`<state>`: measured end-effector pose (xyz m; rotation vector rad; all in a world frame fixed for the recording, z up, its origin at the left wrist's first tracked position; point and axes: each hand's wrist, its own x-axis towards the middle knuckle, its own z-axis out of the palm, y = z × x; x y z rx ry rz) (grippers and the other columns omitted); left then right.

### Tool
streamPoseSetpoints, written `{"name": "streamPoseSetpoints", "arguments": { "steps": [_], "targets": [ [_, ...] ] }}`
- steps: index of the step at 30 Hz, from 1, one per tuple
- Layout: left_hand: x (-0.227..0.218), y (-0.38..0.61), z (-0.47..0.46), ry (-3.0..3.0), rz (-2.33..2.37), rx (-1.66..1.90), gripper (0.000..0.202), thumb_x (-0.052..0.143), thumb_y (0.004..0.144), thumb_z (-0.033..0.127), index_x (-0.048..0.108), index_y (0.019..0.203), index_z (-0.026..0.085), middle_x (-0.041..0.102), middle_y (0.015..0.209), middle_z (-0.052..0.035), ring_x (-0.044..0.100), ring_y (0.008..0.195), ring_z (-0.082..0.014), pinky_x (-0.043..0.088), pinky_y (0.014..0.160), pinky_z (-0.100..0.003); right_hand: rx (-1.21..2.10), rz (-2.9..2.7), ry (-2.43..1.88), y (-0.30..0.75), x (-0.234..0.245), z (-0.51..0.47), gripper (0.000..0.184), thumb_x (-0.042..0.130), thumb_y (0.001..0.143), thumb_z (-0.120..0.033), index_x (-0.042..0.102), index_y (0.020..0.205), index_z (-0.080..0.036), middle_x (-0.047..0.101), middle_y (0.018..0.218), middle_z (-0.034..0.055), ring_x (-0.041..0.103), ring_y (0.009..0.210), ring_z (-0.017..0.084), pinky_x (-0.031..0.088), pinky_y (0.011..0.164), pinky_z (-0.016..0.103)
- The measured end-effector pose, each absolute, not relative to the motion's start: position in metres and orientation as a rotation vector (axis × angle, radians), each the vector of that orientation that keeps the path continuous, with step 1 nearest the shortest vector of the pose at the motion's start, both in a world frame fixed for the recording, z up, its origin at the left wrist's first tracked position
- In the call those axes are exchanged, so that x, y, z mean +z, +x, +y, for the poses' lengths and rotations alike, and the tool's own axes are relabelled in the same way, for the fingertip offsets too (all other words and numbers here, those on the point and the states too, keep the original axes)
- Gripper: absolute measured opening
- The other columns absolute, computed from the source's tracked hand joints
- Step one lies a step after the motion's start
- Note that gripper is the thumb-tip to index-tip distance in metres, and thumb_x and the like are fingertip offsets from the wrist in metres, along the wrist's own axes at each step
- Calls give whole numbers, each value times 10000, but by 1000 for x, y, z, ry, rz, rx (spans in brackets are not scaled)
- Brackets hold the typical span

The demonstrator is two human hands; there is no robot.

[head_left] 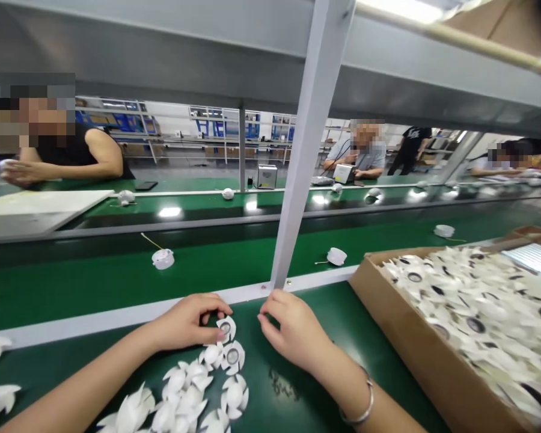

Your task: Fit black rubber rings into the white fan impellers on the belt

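A long green belt (225, 258) runs behind the green tabletop (342, 319). A big brown box (388, 319) on the right is full of white fan parts. More lie in a white pile (183, 385) in front, near the left arm. The left hand (192, 322) pinches one small white fan (226, 328) at the top of the pile. The right hand (291, 325) is near, its fingers bent; I can't tell if the tips touch. Tiny dark bits (282, 385) lie below it.
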<state>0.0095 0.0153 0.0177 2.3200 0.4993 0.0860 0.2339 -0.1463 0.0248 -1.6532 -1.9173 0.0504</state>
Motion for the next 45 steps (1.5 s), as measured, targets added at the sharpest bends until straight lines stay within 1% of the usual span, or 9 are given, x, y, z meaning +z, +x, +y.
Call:
{"name": "streamPoseSetpoints", "arguments": {
  "steps": [5,12,15,21,25,31,36,40,45],
  "targets": [
    [18,9,17,2324,488,135,335,708,807,455,692,1056,231,643,962,-15,516,719,-110,417,667,-214,133,-1967,-1719,244,36,-149,123,501,828,-101,595,808,-178,582,834,36,553,778,160,433,709,272],
    [15,12,16,2369,472,186,342,694,819,481,701,1023,207,651,945,-22,512,670,-94,414,634,-210,665,-2042,-1895,272,53,-162,174,528,776,-108,622,671,-209,624,710,-13,527,617,125,379,565,241],
    [15,12,15,2382,455,198,321,695,825,464,703,1020,208,654,945,-17,515,671,-91,414,634,-207,758,-2103,-1863,266,50,-165,212,532,770,-97,643,640,-221,637,711,-22,526,615,118,375,554,235],
    [11,12,15,2386,437,242,329,705,820,471,710,1032,221,665,973,-10,507,647,-83,408,613,-211,639,-2244,-1802,245,42,-165,239,524,809,-76,677,701,-225,637,757,-1,547,657,136,374,582,266],
    [10,11,14,2377,435,273,316,722,810,447,715,1016,208,669,972,-10,507,640,-78,410,617,-207,574,-2373,-1819,238,37,-166,232,547,812,-74,646,655,-213,635,731,1,556,651,141,359,584,275],
    [9,10,14,2357,424,290,358,740,791,471,719,1021,199,672,965,-13,505,630,-71,406,611,-199,113,-2531,-1887,225,17,-170,206,568,781,-76,639,625,-189,634,662,39,531,512,143,281,514,307],
    [5,11,15,2358,430,329,368,745,779,499,723,1002,207,677,954,-4,499,622,-67,397,601,-196,-111,-2507,-1982,215,6,-170,207,571,743,-34,629,610,-183,623,633,35,516,459,131,256,491,301],
    [4,11,16,2354,419,331,375,740,782,519,724,1002,216,672,953,1,495,622,-66,402,602,-196,-95,-2511,-2024,214,8,-168,163,575,740,-52,621,646,-177,638,674,36,547,485,143,248,486,296],
    [4,8,21,2317,333,269,517,838,652,535,720,1072,257,667,953,6,517,686,-96,417,605,-196,-16,-2494,-2020,223,10,-164,128,540,790,-90,593,709,-173,623,734,36,549,523,148,263,496,294]
  ]
}}
